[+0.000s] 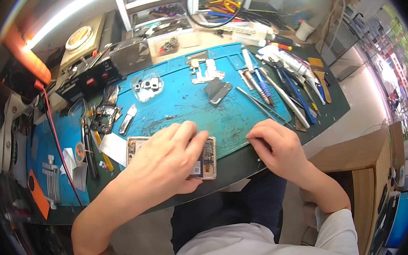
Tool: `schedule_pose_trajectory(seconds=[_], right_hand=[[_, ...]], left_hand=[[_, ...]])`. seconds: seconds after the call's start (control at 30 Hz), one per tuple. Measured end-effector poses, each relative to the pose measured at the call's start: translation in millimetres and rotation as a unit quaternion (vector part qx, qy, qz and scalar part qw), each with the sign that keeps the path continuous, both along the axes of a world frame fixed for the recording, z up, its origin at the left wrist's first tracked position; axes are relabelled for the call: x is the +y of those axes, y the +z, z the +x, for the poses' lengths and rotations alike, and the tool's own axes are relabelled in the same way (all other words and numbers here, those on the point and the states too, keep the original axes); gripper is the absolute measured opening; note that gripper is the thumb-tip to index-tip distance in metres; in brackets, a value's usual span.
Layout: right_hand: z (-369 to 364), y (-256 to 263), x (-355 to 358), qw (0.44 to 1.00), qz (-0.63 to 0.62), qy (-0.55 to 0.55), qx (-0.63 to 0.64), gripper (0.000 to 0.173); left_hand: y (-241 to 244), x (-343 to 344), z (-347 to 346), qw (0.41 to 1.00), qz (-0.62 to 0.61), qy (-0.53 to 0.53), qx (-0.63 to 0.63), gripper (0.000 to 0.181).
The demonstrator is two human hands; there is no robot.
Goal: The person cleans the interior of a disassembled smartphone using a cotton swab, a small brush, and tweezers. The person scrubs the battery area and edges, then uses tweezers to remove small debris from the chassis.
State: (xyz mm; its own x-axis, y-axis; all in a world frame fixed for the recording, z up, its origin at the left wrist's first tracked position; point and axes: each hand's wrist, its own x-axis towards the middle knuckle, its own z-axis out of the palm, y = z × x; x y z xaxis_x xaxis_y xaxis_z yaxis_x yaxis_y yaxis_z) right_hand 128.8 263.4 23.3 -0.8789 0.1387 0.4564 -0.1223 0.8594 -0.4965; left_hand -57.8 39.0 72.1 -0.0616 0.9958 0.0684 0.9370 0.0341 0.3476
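An opened smartphone (210, 159), its battery and inner boards showing, lies at the near edge of the blue work mat (173, 108). My left hand (172, 155) covers its middle, with fingers over the far side and the thumb at the near edge. To the right of the phone, my right hand (271, 143) hovers by the bench edge with thumb and forefinger pinched together; whether something tiny is between them cannot be told. Metal tweezers (258, 103) lie just beyond it. A dark flat piece (218, 90) rests on the mat.
Pens, brushes and hand tools (286, 81) crowd the right of the bench. A small clear dish (147, 86) holds little parts. Black-handled pliers (89, 151), a solder spool (80, 152) and an orange card (38, 194) lie at left. A wooden cabinet (349, 148) stands at right.
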Motion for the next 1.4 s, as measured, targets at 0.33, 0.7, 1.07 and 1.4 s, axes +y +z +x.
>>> schedule_pose_trajectory(seconds=[0.33,0.7,1.07,1.4], right_hand=[[4,-4,20,0.982,0.139,-0.085,0.100,0.014],[-14,11,-28,0.830,-0.525,0.111,-0.153,0.036],[-13,13,-58,0.619,-0.765,0.137,-0.116,0.041],[30,14,90,0.941,0.144,-0.305,-0.005,0.033]], left_hand=[[15,20,10,0.986,-0.070,-0.006,0.150,0.083],[27,18,33,0.955,0.156,-0.071,0.243,0.083],[-44,-11,67,0.634,0.341,0.180,-0.670,0.105],[-40,5,13,0.703,0.339,0.092,-0.618,0.104]])
